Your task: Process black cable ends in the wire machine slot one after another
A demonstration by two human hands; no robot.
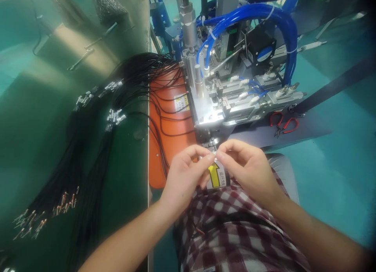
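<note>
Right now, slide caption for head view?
Left hand and right hand, fingertips close together by a yellow arrow, machine beyond.

The plastic hoses (289,33) at upper right look glossy, the metal plate (205,112) near the centre smooth and shiny. Matt plastic sheathes the cables (60,174) at left.

Small piece (215,155): pale, with a bright glint; its exact shape is too tiny to make out from here.
Hold: pinched at the fingertips, left hand (185,174) and right hand (252,171) meeting over it.
Spot: by the yellow arrow's (214,176) tip, near the machine's (208,113) close end.
Tilt: can't tell, fingers cover most.
</note>
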